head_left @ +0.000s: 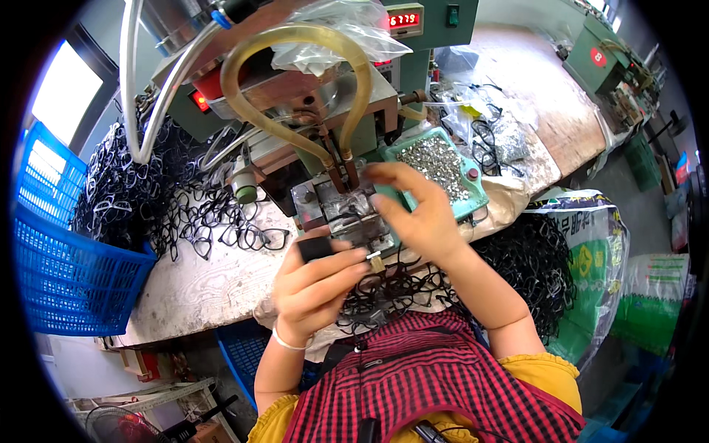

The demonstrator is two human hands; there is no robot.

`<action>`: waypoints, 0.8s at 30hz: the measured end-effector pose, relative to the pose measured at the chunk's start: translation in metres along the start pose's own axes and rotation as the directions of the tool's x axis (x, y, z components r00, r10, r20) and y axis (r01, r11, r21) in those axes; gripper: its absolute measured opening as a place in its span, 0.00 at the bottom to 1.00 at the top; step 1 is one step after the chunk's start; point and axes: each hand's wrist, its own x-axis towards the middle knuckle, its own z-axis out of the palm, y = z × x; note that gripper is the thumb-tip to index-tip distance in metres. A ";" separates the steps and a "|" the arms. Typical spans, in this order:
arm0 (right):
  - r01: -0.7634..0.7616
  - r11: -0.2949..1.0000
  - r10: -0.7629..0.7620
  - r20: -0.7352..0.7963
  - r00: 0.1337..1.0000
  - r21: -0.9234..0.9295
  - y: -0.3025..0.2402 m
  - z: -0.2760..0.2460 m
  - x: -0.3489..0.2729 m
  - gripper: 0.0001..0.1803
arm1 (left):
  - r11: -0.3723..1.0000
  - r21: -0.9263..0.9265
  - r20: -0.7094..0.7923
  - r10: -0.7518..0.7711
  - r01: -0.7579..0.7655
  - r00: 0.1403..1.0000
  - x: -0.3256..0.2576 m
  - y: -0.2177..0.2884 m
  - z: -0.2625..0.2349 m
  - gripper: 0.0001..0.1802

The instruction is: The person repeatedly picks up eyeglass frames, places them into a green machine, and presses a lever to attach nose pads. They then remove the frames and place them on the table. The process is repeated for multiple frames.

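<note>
As we take the station from its left end, we note black looped pieces (214, 225) spread loose on the bench (177, 299) beside a blue basket (81, 277); in our judgement, lifting them singly would avoid snags.

We next find the left hand (310, 288) at the near left edge of the metal fixture (358, 227). Its forearm rises from the lower edge, and its fingers are curled close together, pointing right. A black covering (316, 249) appears to sit at the forefinger. We cannot tell whether these fingers grip anything.

At centre, the fixture lies directly beneath two dark prongs (336, 179), joined to looped amber tubing (240, 52). We consider that work should be seated squarely here, with all fingertips clear before the prongs are used.

To the right, the right hand (425, 214) reaches inward, its forearm slanting up from lower right. Thumb and forefinger stand apart beside the prongs; blur conceals any small part. We advise a steady wrist.

Farthest right, we record a teal tray (474, 207) of small metal parts (436, 166), conveniently near that hand.
</note>
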 end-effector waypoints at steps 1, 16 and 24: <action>0.171 0.949 -0.185 -0.029 0.982 -0.264 0.019 -0.012 0.006 0.12 | 0.998 0.056 0.062 0.028 -0.032 0.998 0.001 -0.003 0.008 0.18; 0.291 0.561 -0.284 0.150 0.947 -0.775 0.111 -0.045 0.012 0.06 | 0.996 0.084 0.108 0.028 -0.037 0.994 -0.005 -0.008 0.016 0.20; -0.097 0.969 0.208 -0.537 0.818 0.227 0.118 -0.081 -0.027 0.05 | 0.719 0.458 -0.564 -0.219 0.523 0.796 -0.098 -0.003 -0.055 0.14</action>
